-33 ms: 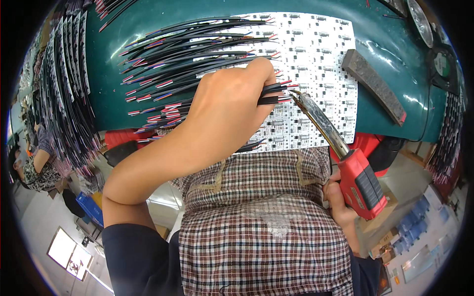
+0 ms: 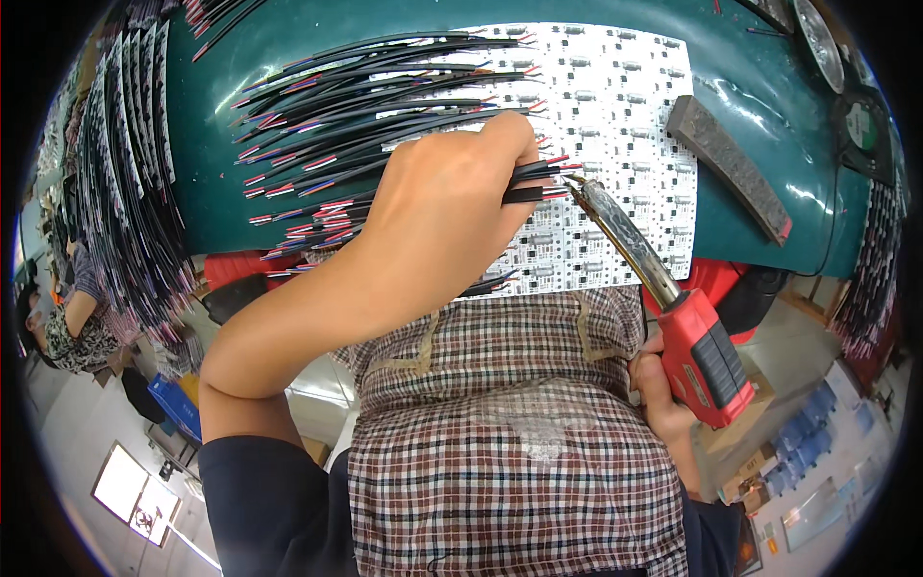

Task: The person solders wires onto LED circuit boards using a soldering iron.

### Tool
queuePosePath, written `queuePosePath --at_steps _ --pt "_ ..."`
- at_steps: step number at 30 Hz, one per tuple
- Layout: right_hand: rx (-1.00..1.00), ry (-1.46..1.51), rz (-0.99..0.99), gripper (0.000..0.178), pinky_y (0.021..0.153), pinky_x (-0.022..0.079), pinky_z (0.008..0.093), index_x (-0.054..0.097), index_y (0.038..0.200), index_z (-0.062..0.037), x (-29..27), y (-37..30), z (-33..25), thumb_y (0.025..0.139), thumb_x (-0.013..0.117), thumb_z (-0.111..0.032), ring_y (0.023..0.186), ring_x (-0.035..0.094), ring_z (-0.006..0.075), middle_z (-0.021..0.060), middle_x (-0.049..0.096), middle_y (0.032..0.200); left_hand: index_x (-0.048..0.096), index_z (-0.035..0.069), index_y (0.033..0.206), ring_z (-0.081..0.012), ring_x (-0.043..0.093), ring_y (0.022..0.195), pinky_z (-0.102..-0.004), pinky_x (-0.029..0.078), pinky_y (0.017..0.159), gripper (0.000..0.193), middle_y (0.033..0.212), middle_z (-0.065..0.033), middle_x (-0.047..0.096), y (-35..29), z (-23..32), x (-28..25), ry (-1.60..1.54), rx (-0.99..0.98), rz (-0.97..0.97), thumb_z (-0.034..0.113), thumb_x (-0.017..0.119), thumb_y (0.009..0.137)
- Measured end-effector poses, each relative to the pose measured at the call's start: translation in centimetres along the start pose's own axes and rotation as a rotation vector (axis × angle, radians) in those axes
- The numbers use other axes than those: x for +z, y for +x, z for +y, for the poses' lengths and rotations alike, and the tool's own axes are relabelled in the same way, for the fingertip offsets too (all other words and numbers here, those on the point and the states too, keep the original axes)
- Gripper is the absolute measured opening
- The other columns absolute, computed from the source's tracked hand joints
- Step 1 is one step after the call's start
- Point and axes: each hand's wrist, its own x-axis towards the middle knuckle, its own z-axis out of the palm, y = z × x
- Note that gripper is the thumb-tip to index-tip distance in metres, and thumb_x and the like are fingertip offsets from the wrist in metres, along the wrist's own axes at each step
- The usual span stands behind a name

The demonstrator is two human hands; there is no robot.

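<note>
My left hand (image 2: pixel 447 197) is closed over a white circuit board sheet (image 2: pixel 625 125), its fingers pinching short black cables (image 2: pixel 524 194) with bared red and white wire ends. These ends lie on the board just right of my fingertips. My right hand (image 2: pixel 661 396) grips the red and black handle of a soldering iron (image 2: pixel 707 356) from below. The iron slants up and left, and its tip meets or nearly meets the board beside the wire ends; actual contact is too small to tell. More black cables (image 2: pixel 356 96) lie in rows across the board's left part, overhanging it.
A dark grey bar (image 2: pixel 728 168) rests on the green table mat (image 2: pixel 769 106) right of the board. Beyond it are a small fan (image 2: pixel 860 130) and a round metal dish (image 2: pixel 817 43). Cabled boards (image 2: pixel 125 163) hang at left, near another person (image 2: pixel 72 322).
</note>
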Motion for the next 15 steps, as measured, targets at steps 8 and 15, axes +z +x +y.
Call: queuePosePath --at_steps 8,15 --pt "-0.169 -0.061 0.011 0.006 0.058 0.043 0.0267 0.055 0.098 0.0034 0.7 0.9 -0.2 0.093 0.056 0.006 0.063 0.053 0.0135 0.0077 0.055 0.074 0.055 0.0 0.091 -0.0375 0.065 0.064 -0.0455 0.05 0.057 0.023 0.067 -0.0168 0.063 0.3 0.1 0.2 0.016 0.035 -0.013 0.004 0.073 0.078" --pt "-0.204 -0.095 0.012 0.008 0.06 0.045 0.028 0.056 0.1 0.0042 0.3 0.7 0.5 0.092 0.057 0.007 0.063 0.053 0.0137 0.0082 0.057 0.077 0.055 -0.001 0.09 -0.0377 0.065 0.064 -0.0457 0.05 0.057 0.023 0.067 -0.017 0.063 0.3 0.0 0.1 0.032 0.058 -0.002 0.004 0.073 0.077"
